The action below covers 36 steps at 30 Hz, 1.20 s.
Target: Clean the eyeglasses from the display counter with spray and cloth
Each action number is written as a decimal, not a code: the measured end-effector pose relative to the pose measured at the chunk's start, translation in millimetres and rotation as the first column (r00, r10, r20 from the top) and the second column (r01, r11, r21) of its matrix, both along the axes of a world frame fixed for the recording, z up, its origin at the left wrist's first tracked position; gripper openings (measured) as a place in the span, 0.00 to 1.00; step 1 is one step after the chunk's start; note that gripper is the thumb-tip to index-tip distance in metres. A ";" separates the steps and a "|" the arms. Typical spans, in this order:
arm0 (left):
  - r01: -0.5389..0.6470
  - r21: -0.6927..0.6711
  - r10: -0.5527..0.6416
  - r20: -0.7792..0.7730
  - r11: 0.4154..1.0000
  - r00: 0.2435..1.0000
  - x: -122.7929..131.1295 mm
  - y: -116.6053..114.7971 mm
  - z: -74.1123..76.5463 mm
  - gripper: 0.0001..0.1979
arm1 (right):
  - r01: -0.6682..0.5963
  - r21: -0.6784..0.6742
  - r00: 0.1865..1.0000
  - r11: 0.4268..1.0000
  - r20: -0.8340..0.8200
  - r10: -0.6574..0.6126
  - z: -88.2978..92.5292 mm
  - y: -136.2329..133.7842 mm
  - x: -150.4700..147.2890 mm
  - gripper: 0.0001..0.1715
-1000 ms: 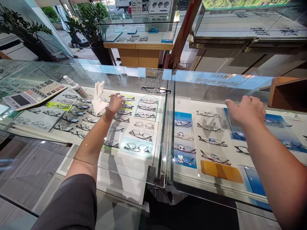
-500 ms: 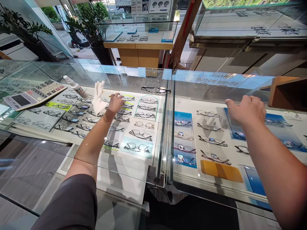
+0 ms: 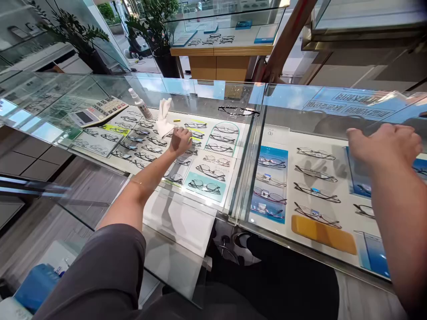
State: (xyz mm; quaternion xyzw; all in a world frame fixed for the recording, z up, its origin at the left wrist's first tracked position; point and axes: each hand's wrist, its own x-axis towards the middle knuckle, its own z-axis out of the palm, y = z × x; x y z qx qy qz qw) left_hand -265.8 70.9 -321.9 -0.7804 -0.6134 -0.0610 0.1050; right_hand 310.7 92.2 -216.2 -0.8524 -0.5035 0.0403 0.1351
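Observation:
My left hand (image 3: 181, 141) rests on the glass top of the left counter, fingers loosely bent and holding nothing. Just left of it stands a crumpled white cloth (image 3: 164, 119). A white spray bottle (image 3: 140, 103) and a calculator (image 3: 99, 111) are farther left. On the right counter lies my right hand (image 3: 387, 142), palm down, thumb apart from the fingers, with nothing visible in it. Between the hands, near the far edge, a dark pair of eyeglasses (image 3: 238, 111) sits on the glass. Several rows of eyeglass frames (image 3: 210, 172) show beneath the glass.
A metal-edged seam (image 3: 248, 155) divides the two glass counters. Below the right one's glass lies a yellow-orange case (image 3: 323, 234). Beyond stand a wooden display cabinet (image 3: 230, 50) and potted plants (image 3: 160, 26). A blue container (image 3: 36, 286) is low at left.
The view has tilted down and turned, so the counters appear shifted and more floor shows. Both hands stay on the glass. The eyeglasses, cloth, bottle and calculator keep their places on the counter.

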 end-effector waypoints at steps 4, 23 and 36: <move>-0.024 -0.172 0.004 -0.114 0.985 0.994 12.9 -45.2 3.7 0.18 | -0.003 -0.022 1.000 1.000 -0.015 0.003 5.2 -3.0 -5.0 0.54; -0.309 -0.402 0.239 -0.217 0.862 0.947 -9.8 -110.3 23.6 0.19 | -0.051 0.043 0.998 0.998 -0.033 0.053 -17.2 14.9 16.8 0.50; -0.326 -0.484 0.225 -0.256 0.812 0.940 -30.4 -102.7 29.2 0.14 | -0.022 -0.010 0.999 1.000 -0.038 0.022 -2.5 3.0 2.5 0.52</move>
